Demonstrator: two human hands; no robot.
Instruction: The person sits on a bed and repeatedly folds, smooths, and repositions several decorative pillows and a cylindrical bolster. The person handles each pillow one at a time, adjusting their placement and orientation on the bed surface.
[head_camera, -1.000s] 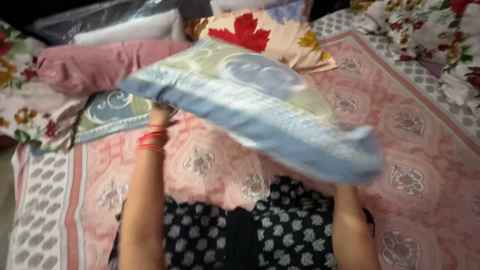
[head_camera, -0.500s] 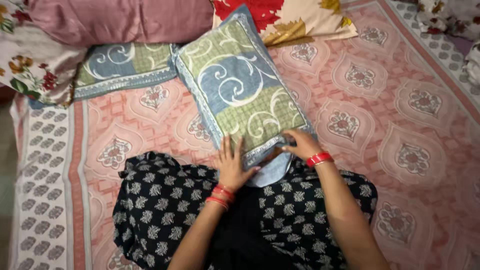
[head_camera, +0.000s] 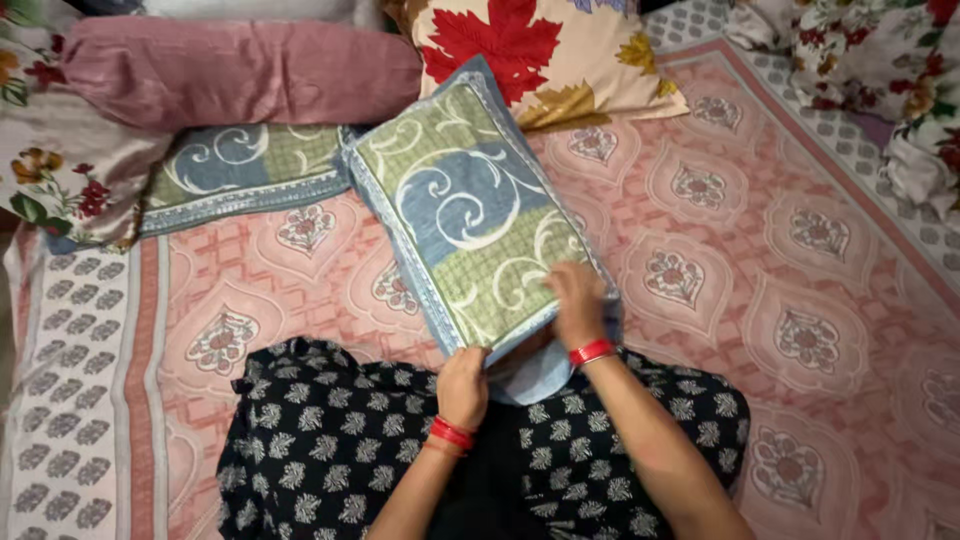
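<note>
Both hands at the near end of a blue and green pillow on a bed.

The left hand (head_camera: 462, 385) grips the near corner of the blue and green pillow (head_camera: 470, 215), fingers curled around the cover's edge, while the right hand (head_camera: 577, 300) presses flat on top just beside it, seemingly pinning the filling so the open end of the cover can be handled. The pillow lies slanted on the pink patterned bedsheet (head_camera: 800, 290), its far corner touching a matching pillow (head_camera: 245, 175) and a red leaf-print cushion (head_camera: 530, 55).
</note>
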